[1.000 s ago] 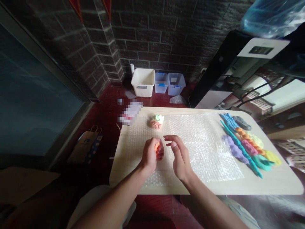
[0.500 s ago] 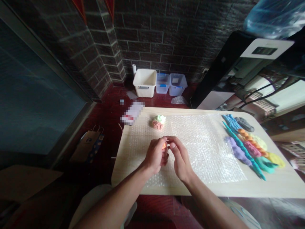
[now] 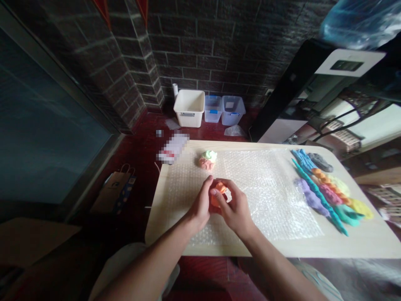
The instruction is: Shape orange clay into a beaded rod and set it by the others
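Observation:
A small lump of orange modelling clay (image 3: 221, 187) is held between my two hands above the bubble wrap (image 3: 257, 200). My left hand (image 3: 201, 205) cups it from the left with the thumb raised, its other fingers partly hidden behind the clay. From the other side my right hand (image 3: 235, 207) curls its thumb and forefinger around the same lump. Just beyond my hands sits a pink and pale green clay piece (image 3: 207, 160) on the bubble wrap.
On the right of the wooden table (image 3: 269, 251) lie several coloured clay pieces, among them a long teal roll (image 3: 319, 196), a purple lump (image 3: 310, 198) and a grey one (image 3: 321, 162). A white bin (image 3: 189, 109) and clear boxes (image 3: 233, 110) stand by the brick wall.
My right hand has closed in around the orange clay, and my left hand has opened somewhat with its thumb lifted. More of the orange clay shows now.

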Demonstrator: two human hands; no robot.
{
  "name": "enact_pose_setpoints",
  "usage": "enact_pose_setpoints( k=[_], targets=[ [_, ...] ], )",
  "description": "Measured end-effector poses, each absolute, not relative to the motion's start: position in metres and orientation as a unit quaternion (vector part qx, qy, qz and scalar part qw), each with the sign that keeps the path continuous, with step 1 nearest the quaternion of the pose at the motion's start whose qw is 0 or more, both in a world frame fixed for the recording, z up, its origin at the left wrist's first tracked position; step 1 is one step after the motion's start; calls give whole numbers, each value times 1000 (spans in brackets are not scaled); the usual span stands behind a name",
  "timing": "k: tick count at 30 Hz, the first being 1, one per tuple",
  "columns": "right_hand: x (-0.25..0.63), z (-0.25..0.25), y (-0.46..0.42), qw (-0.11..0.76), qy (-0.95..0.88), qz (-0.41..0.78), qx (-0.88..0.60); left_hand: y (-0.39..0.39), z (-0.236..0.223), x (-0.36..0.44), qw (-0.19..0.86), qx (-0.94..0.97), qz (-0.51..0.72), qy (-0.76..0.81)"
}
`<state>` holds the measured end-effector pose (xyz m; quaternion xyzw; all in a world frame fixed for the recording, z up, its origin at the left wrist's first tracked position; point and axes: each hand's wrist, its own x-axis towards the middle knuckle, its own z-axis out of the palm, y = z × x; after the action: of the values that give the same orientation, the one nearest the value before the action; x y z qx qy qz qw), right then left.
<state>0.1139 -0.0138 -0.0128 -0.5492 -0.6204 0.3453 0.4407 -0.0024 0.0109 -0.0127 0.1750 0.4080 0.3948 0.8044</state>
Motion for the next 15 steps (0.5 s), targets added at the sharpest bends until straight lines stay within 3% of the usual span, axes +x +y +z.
enact_pose_setpoints(
  k=[7,15],
  targets=[
    [112,-5,-18,435,-662,342,-506,9,-29,-3,723,259,426,478],
    [109,2,-18,491,-614,403,-468,13,-29,-11,657,316,429,533]
  ],
)
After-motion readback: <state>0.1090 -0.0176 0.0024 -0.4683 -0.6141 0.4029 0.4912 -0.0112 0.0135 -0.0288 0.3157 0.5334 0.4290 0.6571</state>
